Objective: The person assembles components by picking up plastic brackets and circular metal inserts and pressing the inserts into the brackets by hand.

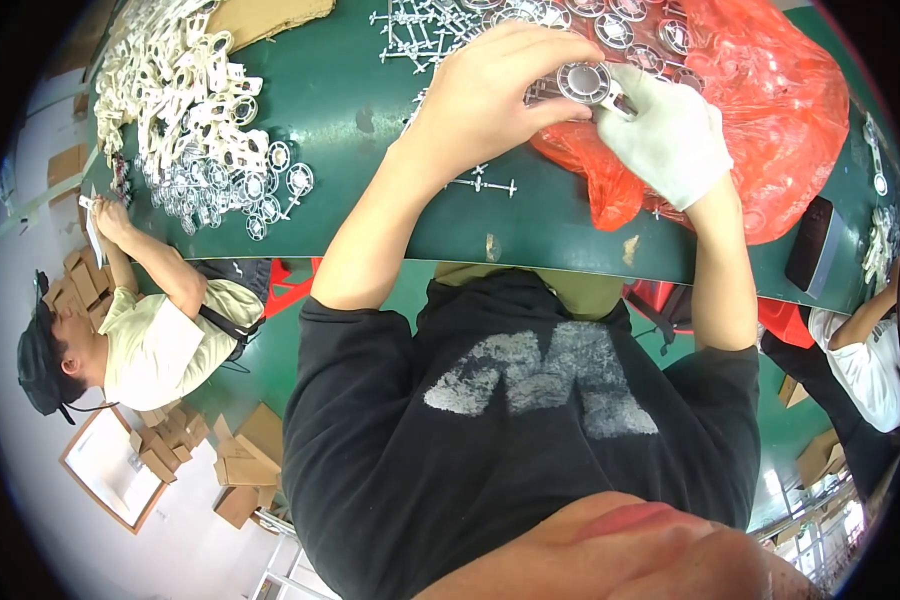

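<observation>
My bare left hand [485, 100] is closed on the rim of a small handheld fan part [583, 83], which has a round grey slotted grille and a short white handle. In a white glove, my right hand [667, 135] is closed on the handle end of the same part. Both hands hold it above the table, in front of a red plastic bag [770, 110]. Round grey grilles [615, 30] lie on and beside the bag. Below my left wrist lies a thin grey cross-shaped piece [485, 184] on the green tabletop.
White handle parts [185, 100] and grey grilles [215, 190] are heaped on the left of the green table [340, 150]. More cross-shaped pieces [420, 30] lie at the back. A dark box [815, 240] stands right. Co-workers are at both sides; the left person's hands [110, 217] hold something white.
</observation>
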Demonstrator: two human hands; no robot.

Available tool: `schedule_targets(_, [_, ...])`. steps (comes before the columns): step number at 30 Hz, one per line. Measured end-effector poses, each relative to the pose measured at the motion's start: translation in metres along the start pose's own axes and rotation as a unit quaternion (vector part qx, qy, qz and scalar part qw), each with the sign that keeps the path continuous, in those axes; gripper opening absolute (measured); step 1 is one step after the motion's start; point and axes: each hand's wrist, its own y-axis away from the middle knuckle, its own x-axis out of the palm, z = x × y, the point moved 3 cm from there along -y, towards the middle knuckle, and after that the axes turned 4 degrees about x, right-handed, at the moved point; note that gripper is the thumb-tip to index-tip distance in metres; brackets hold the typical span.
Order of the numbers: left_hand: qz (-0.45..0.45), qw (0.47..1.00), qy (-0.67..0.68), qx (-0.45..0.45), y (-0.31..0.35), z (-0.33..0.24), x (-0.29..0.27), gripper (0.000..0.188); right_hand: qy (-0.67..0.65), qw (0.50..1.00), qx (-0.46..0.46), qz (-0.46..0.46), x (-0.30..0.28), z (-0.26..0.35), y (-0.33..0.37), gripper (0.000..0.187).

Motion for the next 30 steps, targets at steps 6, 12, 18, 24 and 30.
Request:
schedule_targets(6, [0.035, 0.987, 0.106, -0.116, 0.003, -0.003, -0.001, 0.048, -0.052, 0.997, -0.052, -0.036, 0.000, -0.001, 0.002, 0.042])
schedule_targets(12, [0.060, 0.979, 0.161, -0.111, -0.001, -0.004, -0.004, 0.048, -0.057, 0.997, -0.045, -0.001, -0.005, -0.001, 0.003, 0.039])
schedule_targets(18, [0.052, 0.991, 0.105, -0.063, -0.002, -0.009, -0.005, 0.049, -0.089, 0.993, -0.061, -0.054, -0.002, 0.000, 0.002, 0.036])
schedule_targets(24, [0.061, 0.990, 0.123, -0.030, -0.003, -0.018, 0.000, 0.058, -0.306, 0.937, -0.024, 0.165, -0.007, -0.004, 0.003, 0.034])
schedule_targets(30, [0.011, 0.954, 0.280, -0.108, 0.000, -0.010, 0.003, 0.040, -0.219, 0.959, -0.179, -0.026, 0.014, -0.004, 0.001, 0.035])
